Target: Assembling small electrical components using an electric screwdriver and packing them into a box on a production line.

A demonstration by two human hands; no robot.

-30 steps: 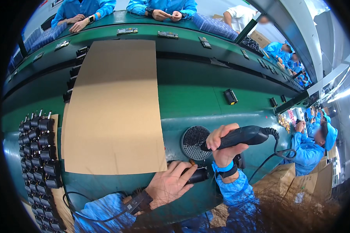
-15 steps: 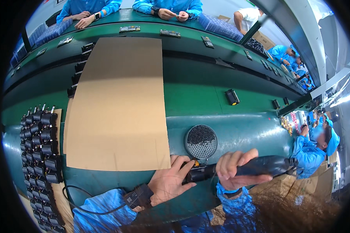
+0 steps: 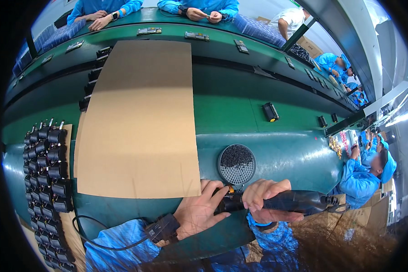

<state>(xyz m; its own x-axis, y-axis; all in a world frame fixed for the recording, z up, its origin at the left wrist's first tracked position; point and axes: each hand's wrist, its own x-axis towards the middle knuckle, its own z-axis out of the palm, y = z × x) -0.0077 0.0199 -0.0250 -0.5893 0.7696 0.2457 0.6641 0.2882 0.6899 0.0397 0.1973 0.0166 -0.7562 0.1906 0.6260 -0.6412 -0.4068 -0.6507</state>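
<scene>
My right hand [image 3: 268,199] is wrapped around a black electric screwdriver [image 3: 303,201], which lies nearly level with its cord end to the right. Its front end points left, into the space by my left thumb and forefinger. My left hand [image 3: 199,208] rests on the bench with fingers bent around a small black part with a yellow-orange piece [image 3: 231,189]; most of that part is hidden by the fingers and the screwdriver. Just beyond the hands sits a round grey dimpled tray [image 3: 240,176], its far half covered with small black screws [image 3: 235,155].
A large cardboard sheet [image 3: 140,122] covers the bench at left centre. Rows of black units [image 3: 45,181] stand on cardboard at far left. A black unit [image 3: 271,112] lies on the green conveyor [image 3: 226,109]. Co-workers in blue sit across and at right [image 3: 367,167].
My right hand and the screwdriver have shifted left, closer to my left hand, and the screwdriver's cord end has dipped slightly. The left hand keeps its place.
</scene>
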